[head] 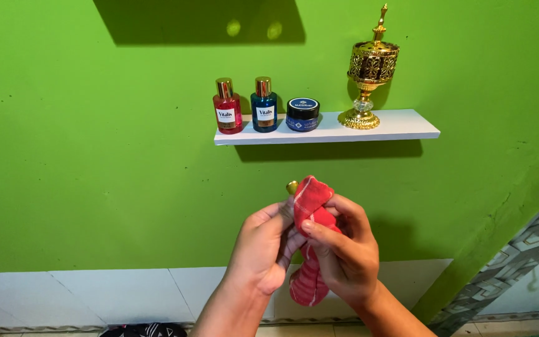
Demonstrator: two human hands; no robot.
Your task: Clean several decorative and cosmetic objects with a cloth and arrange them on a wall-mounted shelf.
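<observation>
Head view, facing a green wall (95, 156). My left hand (263, 249) and right hand (341, 256) meet in front of the chest, both closed around one small object wrapped in a red cloth (310, 206) with pale stripes. Only a gold cap (292, 186) shows above the cloth, so I judge the object to be a small bottle, though its body is hidden. The left grip is narrow, fingers curled around the wrapped body from the side; the right grip pinches the cloth against it, thumb on top. The loose end of the cloth hangs below the hands. This hold suits wiping: one hand steadies, the other presses fabric on the surface.

Above the hands, well apart, a white shelf (400, 128) is fixed to the wall. On it stand, from left to right, a red bottle (227, 112) and a blue bottle (263, 107), each with a gold cap and a white rectangular label; a low dark-blue round jar (302, 115) with a blue lid label; and a gold ornamental burner (369, 75) on a stem. The bottles stand just beside one another, labels facing outward. White tiling (126, 293) lines the wall's base.
</observation>
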